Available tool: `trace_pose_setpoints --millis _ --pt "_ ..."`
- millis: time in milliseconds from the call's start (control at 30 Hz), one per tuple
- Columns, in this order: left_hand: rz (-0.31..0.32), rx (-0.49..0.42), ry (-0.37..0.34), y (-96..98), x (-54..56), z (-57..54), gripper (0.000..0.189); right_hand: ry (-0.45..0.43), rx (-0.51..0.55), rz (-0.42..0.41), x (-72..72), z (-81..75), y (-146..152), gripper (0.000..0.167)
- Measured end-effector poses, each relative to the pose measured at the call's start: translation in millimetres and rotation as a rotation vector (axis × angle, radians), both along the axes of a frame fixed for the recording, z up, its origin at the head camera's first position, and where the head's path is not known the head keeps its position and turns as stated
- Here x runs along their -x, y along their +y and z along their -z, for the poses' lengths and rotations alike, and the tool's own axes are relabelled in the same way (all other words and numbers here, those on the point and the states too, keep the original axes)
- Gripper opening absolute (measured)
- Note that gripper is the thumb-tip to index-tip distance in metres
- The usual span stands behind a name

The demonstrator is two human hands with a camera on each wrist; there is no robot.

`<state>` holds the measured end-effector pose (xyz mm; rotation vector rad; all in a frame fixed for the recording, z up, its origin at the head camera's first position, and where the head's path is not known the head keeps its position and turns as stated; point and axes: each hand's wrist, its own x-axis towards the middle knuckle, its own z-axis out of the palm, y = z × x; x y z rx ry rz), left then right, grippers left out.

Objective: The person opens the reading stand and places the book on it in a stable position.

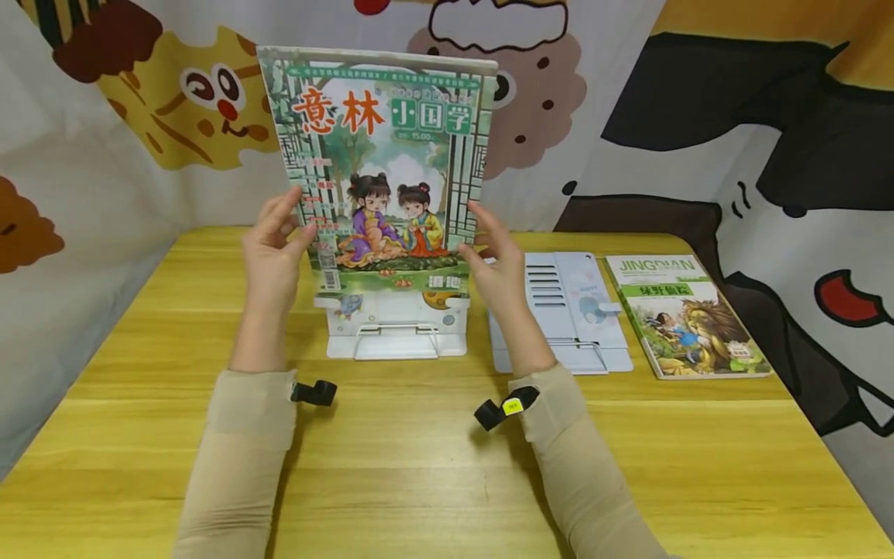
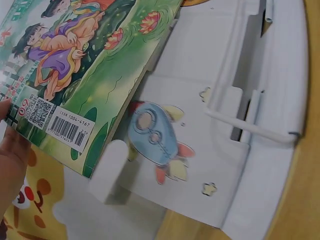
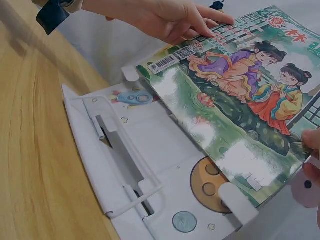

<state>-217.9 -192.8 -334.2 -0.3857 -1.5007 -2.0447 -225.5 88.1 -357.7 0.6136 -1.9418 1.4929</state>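
Observation:
A green magazine (image 1: pixel 398 159) with two cartoon children on its cover stands upright, tilted slightly back, over a white book stand (image 1: pixel 391 344). My left hand (image 1: pixel 271 248) grips its left edge, thumb on the cover and fingers at the side and behind. On the opposite edge my right hand (image 1: pixel 499 268) pinches it the same way. In the left wrist view, the bottom corner with the barcode (image 2: pixel 67 129) lies right beside a white side hook (image 2: pixel 109 172) of the stand. A wire holder (image 3: pixel 135 150) crosses the stand's front, below the magazine.
To the right, a second white stand (image 1: pixel 576 310) lies flat on the wooden table (image 1: pixel 391 466). Beside it lies a book (image 1: pixel 687 318) with a lion on its cover. A cartoon-print curtain (image 1: pixel 174 198) hangs behind the table.

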Motion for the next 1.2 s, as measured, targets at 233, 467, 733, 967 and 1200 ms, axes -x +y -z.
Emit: trace_pose_setpoints --millis 233,467,733,967,1200 --pt "0.013 -0.003 0.031 -1.4 0.4 0.9 0.056 -0.031 -0.001 -0.001 -1.9 -1.2 1.0 0.058" --pt "0.031 0.036 0.002 -6.0 2.7 7.7 0.053 -0.135 -0.043 0.010 -3.0 2.3 1.9 0.059" --pt "-0.004 0.170 -0.034 -12.5 4.7 15.3 0.049 -0.201 -0.103 0.006 -3.9 6.0 4.3 0.064" --pt "-0.023 0.255 -0.078 -15.9 5.4 21.5 0.050 -0.237 -0.152 -0.018 -5.9 6.3 7.4 0.076" --pt "-0.020 0.324 -0.109 -15.3 0.3 17.4 0.049 -0.250 -0.216 -0.021 -7.8 6.7 9.2 0.079"
